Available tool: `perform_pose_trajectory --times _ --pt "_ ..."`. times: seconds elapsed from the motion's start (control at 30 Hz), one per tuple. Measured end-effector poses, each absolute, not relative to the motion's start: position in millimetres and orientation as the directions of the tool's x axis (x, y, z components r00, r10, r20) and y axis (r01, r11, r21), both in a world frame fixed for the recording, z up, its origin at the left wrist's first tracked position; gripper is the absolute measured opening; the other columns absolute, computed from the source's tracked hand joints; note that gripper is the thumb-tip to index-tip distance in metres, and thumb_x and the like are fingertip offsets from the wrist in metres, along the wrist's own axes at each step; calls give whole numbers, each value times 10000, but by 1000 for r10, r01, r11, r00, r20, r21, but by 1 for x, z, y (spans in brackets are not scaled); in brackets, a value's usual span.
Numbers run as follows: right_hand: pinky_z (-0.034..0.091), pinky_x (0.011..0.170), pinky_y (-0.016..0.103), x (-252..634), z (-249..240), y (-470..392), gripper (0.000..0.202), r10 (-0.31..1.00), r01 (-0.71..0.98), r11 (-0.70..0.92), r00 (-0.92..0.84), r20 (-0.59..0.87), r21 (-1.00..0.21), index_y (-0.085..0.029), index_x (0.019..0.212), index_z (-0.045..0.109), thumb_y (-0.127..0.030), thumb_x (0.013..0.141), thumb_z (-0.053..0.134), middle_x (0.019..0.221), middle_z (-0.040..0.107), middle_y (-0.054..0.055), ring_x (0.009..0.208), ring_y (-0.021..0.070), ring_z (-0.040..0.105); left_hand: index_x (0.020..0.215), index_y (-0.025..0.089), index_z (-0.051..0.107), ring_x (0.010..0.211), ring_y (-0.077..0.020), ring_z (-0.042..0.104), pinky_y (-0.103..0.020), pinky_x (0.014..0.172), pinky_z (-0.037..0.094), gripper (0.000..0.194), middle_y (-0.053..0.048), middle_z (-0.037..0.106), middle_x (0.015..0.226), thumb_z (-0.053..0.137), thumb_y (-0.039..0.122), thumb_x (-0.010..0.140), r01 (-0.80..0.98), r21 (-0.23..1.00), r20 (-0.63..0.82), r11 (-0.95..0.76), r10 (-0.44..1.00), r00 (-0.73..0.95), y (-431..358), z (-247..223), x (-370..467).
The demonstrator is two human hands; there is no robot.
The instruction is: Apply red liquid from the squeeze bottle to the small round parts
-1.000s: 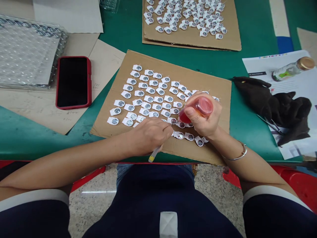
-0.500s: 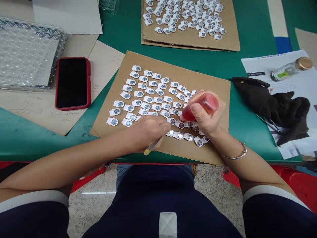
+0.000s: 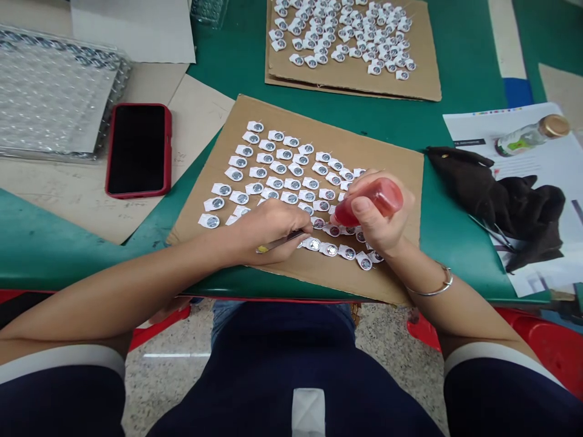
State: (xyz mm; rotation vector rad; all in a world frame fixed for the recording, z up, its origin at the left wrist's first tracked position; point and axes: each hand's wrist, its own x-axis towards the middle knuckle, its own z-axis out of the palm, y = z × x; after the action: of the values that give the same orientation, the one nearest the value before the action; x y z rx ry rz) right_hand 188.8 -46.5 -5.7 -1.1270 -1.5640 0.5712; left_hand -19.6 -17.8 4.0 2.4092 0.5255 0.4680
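Note:
My left hand [image 3: 276,232] is closed around a slim metal tool with a yellow end, apparently tweezers [image 3: 277,242]. Its gripping end is hidden by my fingers, close to the small discs. A red translucent squeeze bottle [image 3: 385,195] is wrapped in my right hand [image 3: 380,223], tilted with its nozzle down to the left, just above a disc. Rows of small round silver discs on white tabs [image 3: 292,197] lie on a brown cardboard sheet [image 3: 392,159] under both hands. Some discs are covered by my hands.
Behind lies a second cardboard sheet [image 3: 423,79] crowded with similar pieces. A red-cased phone [image 3: 139,150] and clear bubbled plastic trays [image 3: 50,91] are on the left. To the right are a black cloth item [image 3: 523,200], a small glass bottle [image 3: 523,139] and printed paper [image 3: 464,124].
My left hand has shifted slightly, and the tool in it has turned from steep to flatter. My right hand keeps the bottle in nearly the same spot. The whole view has moved a little.

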Motion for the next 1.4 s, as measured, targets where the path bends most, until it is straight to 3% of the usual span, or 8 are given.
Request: perform_pose_trajectory --times 0.47,0.67,0.83,1.17,1.4 --pt "452 600 325 187 -8 -46 211 894 398 418 -22 447 -817 -212 738 555 -416 714 604 684 565 9 632 122 528 763 173 606 698 -113 613 -198 650 436 94 -6 661 765 519 141 750 254 665 204 -702 498 843 -19 3 -19" --pt "459 617 336 186 -8 -47 208 895 395 414 -15 445 -820 -210 747 560 -411 713 604 689 573 10 633 126 534 811 188 621 699 -114 615 -205 655 432 117 10 669 786 544 145 734 356 639 107 -682 537 837 -16 0 -20" --pt "434 583 325 184 -7 -47 149 868 338 477 -38 494 -812 -198 742 580 -313 676 649 665 576 10 615 126 530 792 208 639 665 -107 606 -201 603 408 102 33 664 728 567 172 730 432 632 51 -643 591 805 -15 1 -19" --pt "439 583 313 181 -5 -50 158 839 317 534 -78 539 -784 -204 778 583 -235 647 667 679 587 -5 631 123 542 786 183 677 604 -92 589 -194 534 377 100 20 672 696 603 208 723 436 747 -27 -502 632 774 -10 10 -16" --pt "465 589 322 180 -7 -50 159 841 359 529 -102 532 -768 -228 798 560 -283 674 643 694 594 -10 635 127 549 767 158 682 580 -90 573 -207 529 385 104 9 670 677 594 145 712 365 842 -36 -398 634 773 -9 7 -16"
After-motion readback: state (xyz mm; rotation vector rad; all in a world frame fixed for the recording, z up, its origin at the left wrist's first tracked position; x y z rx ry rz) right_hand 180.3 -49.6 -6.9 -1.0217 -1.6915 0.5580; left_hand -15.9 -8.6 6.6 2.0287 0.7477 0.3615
